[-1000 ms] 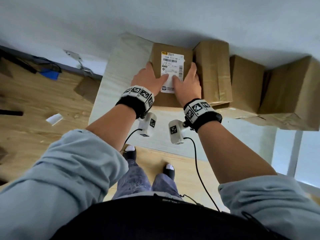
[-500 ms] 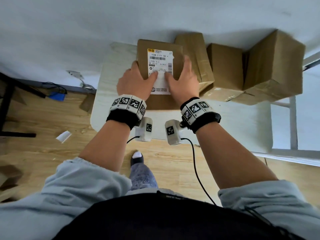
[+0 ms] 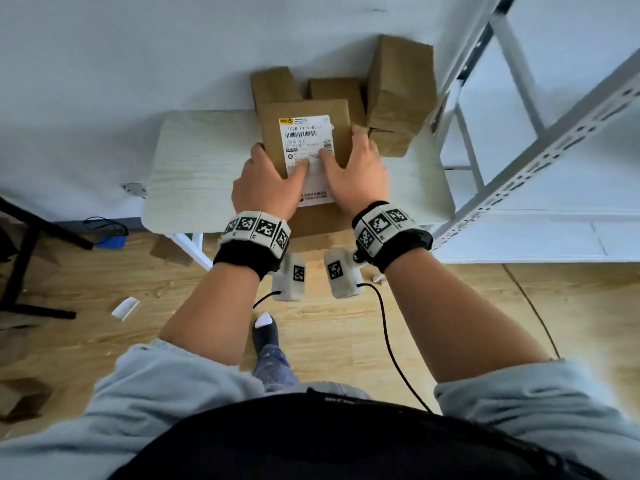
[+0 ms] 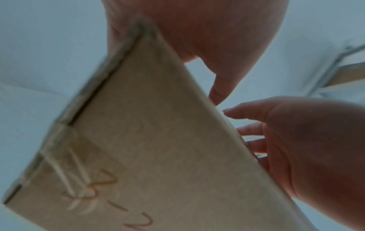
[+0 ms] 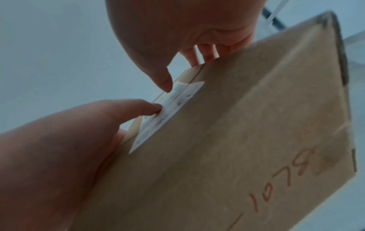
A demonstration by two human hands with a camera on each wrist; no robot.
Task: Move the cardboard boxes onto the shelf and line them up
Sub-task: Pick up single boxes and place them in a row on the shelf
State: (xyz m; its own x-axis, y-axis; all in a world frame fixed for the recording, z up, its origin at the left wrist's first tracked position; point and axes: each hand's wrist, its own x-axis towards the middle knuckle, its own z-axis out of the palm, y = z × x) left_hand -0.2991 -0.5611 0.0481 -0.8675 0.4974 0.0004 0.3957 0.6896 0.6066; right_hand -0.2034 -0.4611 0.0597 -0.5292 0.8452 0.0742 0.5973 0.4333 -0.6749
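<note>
Item in hand: one labelled cardboard box (image 3: 304,161), held between my left hand (image 3: 265,187) and my right hand (image 3: 356,174), thumbs flat on its white shipping label (image 3: 306,147), fingers wrapped down the two sides; both hands grip it. From the wrist views its underside shows clear of anything beneath, so I judge it lifted off the surface (image 3: 194,168), though it hangs above the surface's near edge. Stock not yet moved: three more cardboard boxes against the wall at the surface's far end, a narrow box (image 3: 273,84), a middle box (image 3: 337,91) and a tall box (image 3: 398,91), standing close together, the tall one at the right. Destination: the white metal shelf (image 3: 540,143) to my right; the boards of it that I can see carry no boxes. Progress, as I judge it: first box in transit, none placed, three to fetch, lining-up not begun.
</note>
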